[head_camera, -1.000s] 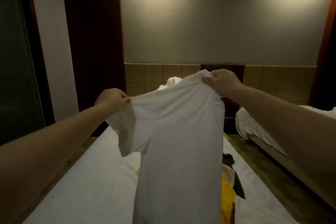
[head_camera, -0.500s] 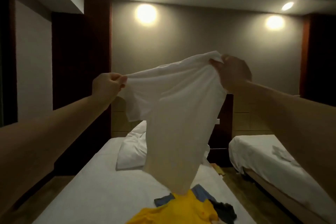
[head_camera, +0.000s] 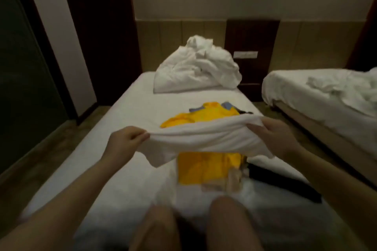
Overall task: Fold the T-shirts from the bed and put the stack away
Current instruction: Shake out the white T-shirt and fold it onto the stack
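Observation:
I hold a white T-shirt (head_camera: 204, 138) stretched between both hands, low over the bed (head_camera: 114, 132). My left hand (head_camera: 124, 140) pinches its left shoulder and my right hand (head_camera: 275, 134) grips its right shoulder. The shirt's body is blurred and hangs toward my knees. Under it lies a yellow T-shirt (head_camera: 206, 165), with a blue garment (head_camera: 226, 106) behind it and a dark garment (head_camera: 285, 181) at its right.
A white pillow with a crumpled duvet (head_camera: 195, 67) sits at the head of the bed. A second bed (head_camera: 326, 96) stands to the right across a narrow floor gap. A dark nightstand (head_camera: 251, 51) is between them. My knees (head_camera: 193, 228) are in the foreground.
Both hands have swung the white T-shirt down from head height to just above the pile on the bed. The view has tilted down with it.

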